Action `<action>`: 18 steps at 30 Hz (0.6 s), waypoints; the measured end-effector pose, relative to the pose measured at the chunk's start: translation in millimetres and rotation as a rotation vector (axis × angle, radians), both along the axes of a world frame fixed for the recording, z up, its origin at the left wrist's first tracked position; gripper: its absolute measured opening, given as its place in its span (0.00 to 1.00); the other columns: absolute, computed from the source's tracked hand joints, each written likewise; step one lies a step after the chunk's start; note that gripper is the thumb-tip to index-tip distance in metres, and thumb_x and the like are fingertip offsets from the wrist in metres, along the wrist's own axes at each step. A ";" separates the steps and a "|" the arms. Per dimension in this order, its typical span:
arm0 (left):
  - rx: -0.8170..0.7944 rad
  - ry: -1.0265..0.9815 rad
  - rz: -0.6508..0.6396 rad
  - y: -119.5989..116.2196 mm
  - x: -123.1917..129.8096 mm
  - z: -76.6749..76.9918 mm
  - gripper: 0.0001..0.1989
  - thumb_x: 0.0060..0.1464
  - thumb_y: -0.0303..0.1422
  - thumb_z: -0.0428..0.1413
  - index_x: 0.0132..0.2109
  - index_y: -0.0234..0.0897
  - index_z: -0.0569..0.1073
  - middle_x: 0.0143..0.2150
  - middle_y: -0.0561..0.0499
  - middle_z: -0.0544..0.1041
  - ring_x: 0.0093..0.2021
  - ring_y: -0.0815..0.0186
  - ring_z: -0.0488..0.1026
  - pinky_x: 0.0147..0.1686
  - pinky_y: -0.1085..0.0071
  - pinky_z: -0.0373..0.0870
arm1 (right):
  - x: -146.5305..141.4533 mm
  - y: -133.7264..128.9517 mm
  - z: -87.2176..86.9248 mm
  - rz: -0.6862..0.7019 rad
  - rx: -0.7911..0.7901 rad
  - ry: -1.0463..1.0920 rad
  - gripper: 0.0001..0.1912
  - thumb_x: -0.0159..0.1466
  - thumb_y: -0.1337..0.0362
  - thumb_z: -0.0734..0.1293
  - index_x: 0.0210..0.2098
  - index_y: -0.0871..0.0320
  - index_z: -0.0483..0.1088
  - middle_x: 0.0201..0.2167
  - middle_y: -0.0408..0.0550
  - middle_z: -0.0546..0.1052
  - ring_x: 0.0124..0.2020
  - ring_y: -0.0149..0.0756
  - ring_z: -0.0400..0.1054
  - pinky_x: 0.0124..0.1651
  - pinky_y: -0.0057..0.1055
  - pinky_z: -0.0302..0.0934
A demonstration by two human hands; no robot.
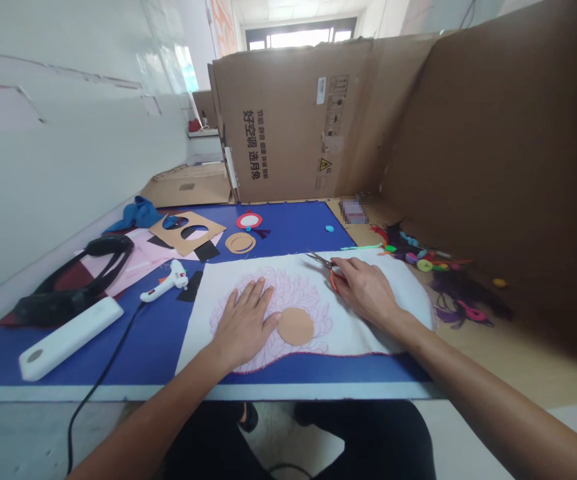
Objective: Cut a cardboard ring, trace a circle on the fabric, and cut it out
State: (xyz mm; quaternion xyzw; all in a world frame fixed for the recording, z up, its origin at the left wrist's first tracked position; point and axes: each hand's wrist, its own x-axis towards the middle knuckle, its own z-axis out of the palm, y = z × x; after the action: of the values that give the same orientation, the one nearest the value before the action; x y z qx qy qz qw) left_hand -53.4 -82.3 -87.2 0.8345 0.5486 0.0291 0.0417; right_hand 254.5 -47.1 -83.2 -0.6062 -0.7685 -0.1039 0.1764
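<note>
White cloth (363,327) printed with a pale purple petal pattern is spread near the table's front edge. My left hand (246,323) lies flat on the pattern, its fingers stretched out. Just right of its thumb, a round tan cardboard disc (296,326) rests on the cloth. My right hand (368,290) is closed around the orange handles of a pair of scissors (324,261). Their blades point to the left over the cloth's far edge and look slightly parted. The fingers partly hide the handles.
At left are a white glue gun (168,283) with a black cord, a long white case (71,339) and black straps (76,280). Cut cardboard (187,251) and a red-rimmed disc (249,221) lie behind. Colourful trimmings (421,260) are at right. Cardboard walls (288,127) stand around.
</note>
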 end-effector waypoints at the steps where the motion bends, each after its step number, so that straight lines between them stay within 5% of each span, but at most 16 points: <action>1: 0.007 -0.006 -0.001 0.3 -0.3 -0.5 0.33 0.75 0.51 0.42 0.79 0.43 0.59 0.83 0.44 0.49 0.82 0.48 0.46 0.78 0.40 0.44 | 0.5 0.5 -1.8 0.000 0.009 -0.003 0.17 0.76 0.63 0.65 0.61 0.59 0.74 0.48 0.56 0.82 0.45 0.50 0.75 0.45 0.39 0.56; 11: 0.109 -0.058 -0.042 -2.4 -3.6 0.1 0.30 0.76 0.46 0.44 0.77 0.40 0.62 0.82 0.40 0.55 0.81 0.46 0.51 0.75 0.35 0.51 | -1.3 0.8 -6.9 -0.021 0.032 0.007 0.17 0.75 0.62 0.65 0.61 0.59 0.74 0.47 0.57 0.82 0.45 0.50 0.74 0.44 0.40 0.54; 18: 0.131 -0.162 -0.266 -44.3 11.9 12.7 0.27 0.76 0.41 0.46 0.76 0.38 0.62 0.81 0.44 0.57 0.80 0.55 0.54 0.76 0.50 0.56 | -3.4 1.4 -7.2 -0.046 0.024 -0.011 0.17 0.75 0.61 0.65 0.60 0.58 0.75 0.47 0.57 0.82 0.46 0.51 0.74 0.45 0.40 0.54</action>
State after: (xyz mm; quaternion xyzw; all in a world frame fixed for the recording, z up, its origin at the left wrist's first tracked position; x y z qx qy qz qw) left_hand -41.6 -126.5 -74.5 0.8956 0.4251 0.1260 0.0348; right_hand 251.1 -45.6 -90.4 -0.6211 -0.7539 -0.1206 0.1769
